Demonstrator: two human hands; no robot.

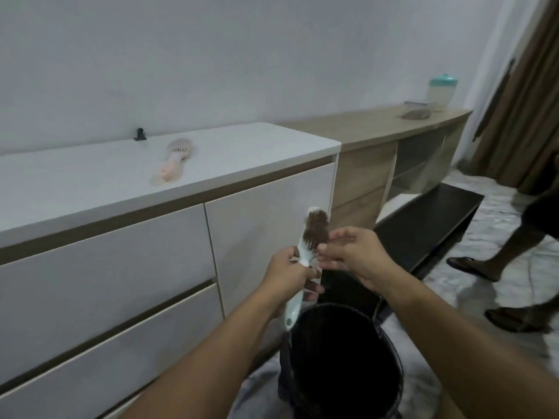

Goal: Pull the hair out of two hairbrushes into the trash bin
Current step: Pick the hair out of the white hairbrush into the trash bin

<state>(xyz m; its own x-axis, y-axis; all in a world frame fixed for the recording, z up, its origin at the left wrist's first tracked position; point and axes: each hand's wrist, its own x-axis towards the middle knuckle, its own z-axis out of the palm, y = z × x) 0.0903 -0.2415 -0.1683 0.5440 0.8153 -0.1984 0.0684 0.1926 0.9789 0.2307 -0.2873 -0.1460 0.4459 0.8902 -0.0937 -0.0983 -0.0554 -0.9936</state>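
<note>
Brush (305,252), pale green and matted with brown hair (316,228), stands tilted above the black bin (341,358). Left hand (287,276) is clamped round its handle. Right hand (354,252) has fingertips (322,247) pinched together at the hair's lower edge. A pink brush (172,163) lies mid-top on the white cabinet (90,182), toward its back edge.
</note>
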